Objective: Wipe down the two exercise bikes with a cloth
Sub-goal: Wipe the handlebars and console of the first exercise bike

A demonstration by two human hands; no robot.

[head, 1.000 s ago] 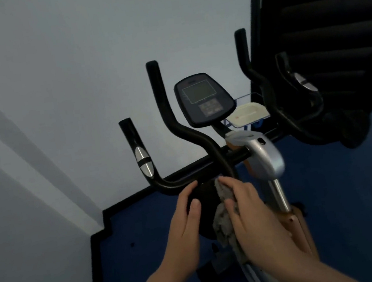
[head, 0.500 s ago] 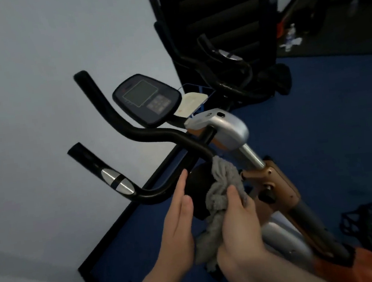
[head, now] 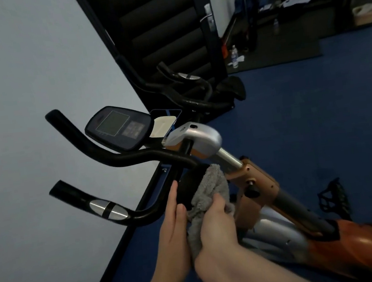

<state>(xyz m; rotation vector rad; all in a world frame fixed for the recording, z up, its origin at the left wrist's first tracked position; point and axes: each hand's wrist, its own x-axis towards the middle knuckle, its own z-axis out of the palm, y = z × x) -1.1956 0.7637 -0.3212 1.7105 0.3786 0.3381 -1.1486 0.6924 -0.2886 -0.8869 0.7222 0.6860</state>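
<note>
The right hand (head: 217, 222) grips the one grey cloth (head: 207, 192) and presses it to a round black part under the handlebars (head: 135, 158) of the one exercise bike (head: 251, 175) plainly in view. The left hand (head: 171, 228) lies beside it, fingers straight and touching that part. The wipe seems at an early stage: console (head: 117, 127), grips and frame likely remain, as does a second bike, not clearly identifiable here.

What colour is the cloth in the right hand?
Grey; the cloth shows best in the head view, gripped by the right hand.
</note>
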